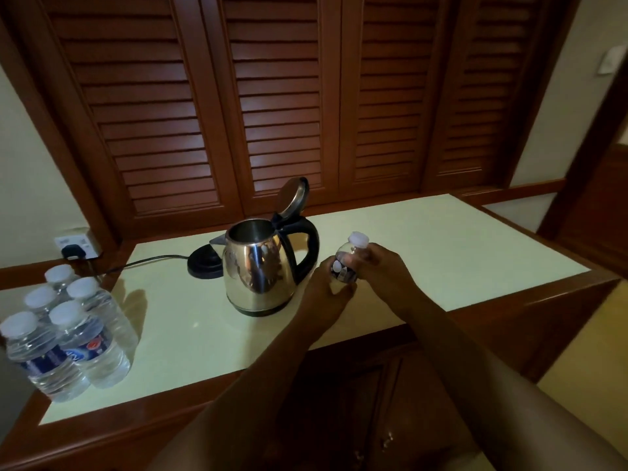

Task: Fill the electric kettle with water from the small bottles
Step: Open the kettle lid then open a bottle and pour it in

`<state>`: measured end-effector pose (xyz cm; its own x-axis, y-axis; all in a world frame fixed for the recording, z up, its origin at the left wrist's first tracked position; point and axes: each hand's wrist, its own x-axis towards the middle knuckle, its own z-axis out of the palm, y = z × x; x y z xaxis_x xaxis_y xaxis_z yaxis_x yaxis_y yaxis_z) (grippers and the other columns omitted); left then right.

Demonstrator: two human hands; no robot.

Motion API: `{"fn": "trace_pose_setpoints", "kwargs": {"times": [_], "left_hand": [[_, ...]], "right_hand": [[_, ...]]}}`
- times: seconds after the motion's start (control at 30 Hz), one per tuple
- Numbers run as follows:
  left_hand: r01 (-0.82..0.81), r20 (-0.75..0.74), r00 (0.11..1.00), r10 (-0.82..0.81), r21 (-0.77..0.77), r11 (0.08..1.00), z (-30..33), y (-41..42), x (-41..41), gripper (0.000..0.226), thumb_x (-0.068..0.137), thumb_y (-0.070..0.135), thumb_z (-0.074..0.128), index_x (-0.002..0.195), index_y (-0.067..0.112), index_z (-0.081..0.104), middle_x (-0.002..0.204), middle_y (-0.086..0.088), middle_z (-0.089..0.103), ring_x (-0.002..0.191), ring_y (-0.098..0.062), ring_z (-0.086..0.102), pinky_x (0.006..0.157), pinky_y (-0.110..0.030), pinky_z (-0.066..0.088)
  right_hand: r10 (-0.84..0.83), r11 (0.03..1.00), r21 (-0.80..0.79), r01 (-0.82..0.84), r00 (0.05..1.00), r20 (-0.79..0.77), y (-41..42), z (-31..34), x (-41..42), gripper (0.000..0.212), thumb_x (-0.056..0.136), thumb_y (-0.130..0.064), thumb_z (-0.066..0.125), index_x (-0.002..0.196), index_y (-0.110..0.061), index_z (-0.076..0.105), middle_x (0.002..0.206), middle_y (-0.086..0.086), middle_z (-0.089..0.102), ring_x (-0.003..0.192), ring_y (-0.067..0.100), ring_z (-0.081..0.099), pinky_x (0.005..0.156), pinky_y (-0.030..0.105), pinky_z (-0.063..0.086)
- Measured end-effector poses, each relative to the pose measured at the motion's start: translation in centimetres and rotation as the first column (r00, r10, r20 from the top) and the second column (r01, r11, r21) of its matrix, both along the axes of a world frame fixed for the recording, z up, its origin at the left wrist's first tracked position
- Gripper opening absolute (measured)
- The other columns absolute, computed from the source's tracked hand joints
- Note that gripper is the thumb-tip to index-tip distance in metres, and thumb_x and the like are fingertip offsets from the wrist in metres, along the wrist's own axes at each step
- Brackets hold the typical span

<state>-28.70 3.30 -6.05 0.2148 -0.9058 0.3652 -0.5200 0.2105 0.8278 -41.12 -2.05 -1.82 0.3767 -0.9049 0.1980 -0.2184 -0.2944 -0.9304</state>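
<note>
counter [424,239]: carrying everything
kettle [260,270]: 1, standing off its base [204,265], lid [294,195] hinged up, contents not visible
pack [64,331]: 5 capped bottles, sitting far left
held bottle [346,263]: 1, capped, hovering right of kettle
left hand [328,287]: gripping its body
right hand [380,263]: wrapping its neck

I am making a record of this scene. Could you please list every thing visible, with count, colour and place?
kettle: one, steel with black handle, lid open, centre of counter
kettle base: one, black, behind the kettle on its left
plug: one, black, in the wall socket at left
bottles: five, clear with white caps, left end of counter
held bottle: one, clear, white cap on, right of the kettle
counter: one, pale top, wood edge
shutters: brown wood, behind the counter
left hand: grips the held bottle
right hand: grips the held bottle
</note>
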Motion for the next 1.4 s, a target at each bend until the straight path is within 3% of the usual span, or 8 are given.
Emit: {"fn": "trace_pose_setpoints", "kwargs": {"times": [0.27, 0.37, 0.5, 0.6, 0.8, 0.93, 1.17, 1.4], "left_hand": [[0.065, -0.058, 0.996, -0.062, 0.048, 0.997, 0.3, -5.5, -3.9, 0.045, 0.090, 0.012, 0.059, 0.132, 0.020, 0.046, 0.127, 0.000, 0.054, 0.111, -0.015, 0.052, 0.095, -0.038, 0.048], [0.033, -0.032, 0.999, -0.030, 0.098, 0.995, -0.3, -9.6, -5.6, 0.047, 0.091, 0.016, 0.060, 0.135, 0.018, 0.043, 0.130, -0.003, 0.053, 0.110, -0.012, 0.049, 0.090, -0.026, 0.043], [0.000, 0.113, 0.993, -0.020, 0.172, 0.985, -2.3, -17.1, -7.3, 0.053, 0.091, 0.025, 0.061, 0.139, 0.018, 0.040, 0.139, -0.004, 0.049, 0.123, -0.018, 0.048, 0.093, -0.023, 0.039], [-0.074, 0.307, 0.952, 0.000, 0.230, 0.970, -3.5, -23.5, -8.6, 0.055, 0.094, 0.034, 0.055, 0.142, 0.016, 0.037, 0.145, -0.007, 0.043, 0.131, -0.023, 0.042, 0.107, -0.033, 0.035], [-0.208, 0.664, 0.747, -0.037, 0.285, 0.936, -4.1, -35.1, -12.2, 0.065, 0.095, 0.055, 0.036, 0.145, 0.015, 0.031, 0.152, -0.008, 0.031, 0.139, -0.027, 0.027, 0.112, -0.041, 0.024], [-0.231, 0.771, 0.636, -0.022, 0.217, 0.948, -4.3, -40.5, -14.2, 0.065, 0.094, 0.057, 0.034, 0.141, 0.012, 0.035, 0.149, -0.012, 0.034, 0.135, -0.030, 0.030, 0.107, -0.044, 0.028], [-0.256, 0.759, 0.640, -0.124, 0.362, 0.896, -5.8, -46.4, -15.7, 0.070, 0.094, 0.060, 0.026, 0.148, 0.016, 0.021, 0.158, -0.010, 0.016, 0.144, -0.031, 0.014, 0.115, -0.051, 0.015], [-0.292, 0.786, 0.610, -0.101, 0.342, 0.893, -6.1, -47.2, -16.1, 0.070, 0.094, 0.060, 0.018, 0.151, 0.018, 0.016, 0.159, -0.009, 0.012, 0.145, -0.031, 0.009, 0.114, -0.054, 0.011]], "right_hand": [[-0.110, 0.994, 0.006, 0.110, 0.989, 0.097, -5.0, 0.6, -4.6, 0.016, 0.082, -0.032, 0.069, 0.091, -0.022, 0.060, 0.104, 0.005, 0.068, 0.095, 0.021, 0.066, 0.090, 0.040, 0.054], [-0.191, 0.982, -0.007, 0.191, 0.982, 0.012, -8.8, 0.1, -6.5, 0.029, 0.083, -0.038, 0.067, 0.101, -0.020, 0.055, 0.102, 0.001, 0.065, 0.090, 0.014, 0.063, 0.084, 0.030, 0.052], [-0.258, 0.966, -0.039, 0.256, 0.964, -0.061, -15.5, 0.1, -10.2, 0.018, 0.087, -0.030, 0.065, 0.073, -0.023, 0.054, 0.073, -0.007, 0.062, 0.067, 0.003, 0.059, 0.064, 0.014, 0.044], [-0.279, 0.958, -0.095, 0.271, 0.956, -0.093, -22.0, 0.4, -13.2, 0.028, 0.088, -0.027, 0.063, 0.062, -0.027, 0.054, 0.065, -0.009, 0.062, 0.063, 0.003, 0.062, 0.066, 0.020, 0.049], [-0.293, 0.955, -0.076, 0.287, 0.952, -0.085, -36.0, -1.0, -17.6, 0.029, 0.078, -0.045, 0.068, 0.088, -0.019, 0.062, 0.077, -0.002, 0.067, 0.074, 0.012, 0.067, 0.071, 0.040, 0.058], [-0.329, 0.942, -0.123, 0.314, 0.934, -0.137, -42.6, -1.5, -18.9, 0.026, 0.088, -0.031, 0.062, 0.106, -0.013, 0.056, 0.087, -0.008, 0.060, 0.071, -0.002, 0.056, 0.056, 0.010, 0.038], [-0.358, 0.929, -0.158, 0.336, 0.922, -0.149, -49.6, -2.9, -19.2, 0.033, 0.088, -0.039, 0.058, 0.105, -0.011, 0.058, 0.093, 0.001, 0.065, 0.074, 0.004, 0.060, 0.047, 0.005, 0.039], [-0.372, 0.915, -0.200, 0.351, 0.925, -0.076, -50.4, -3.8, -18.6, 0.033, 0.089, -0.030, 0.061, 0.115, -0.013, 0.050, 0.095, -0.010, 0.051, 0.079, 0.001, 0.052, 0.062, 0.012, 0.039]]}}
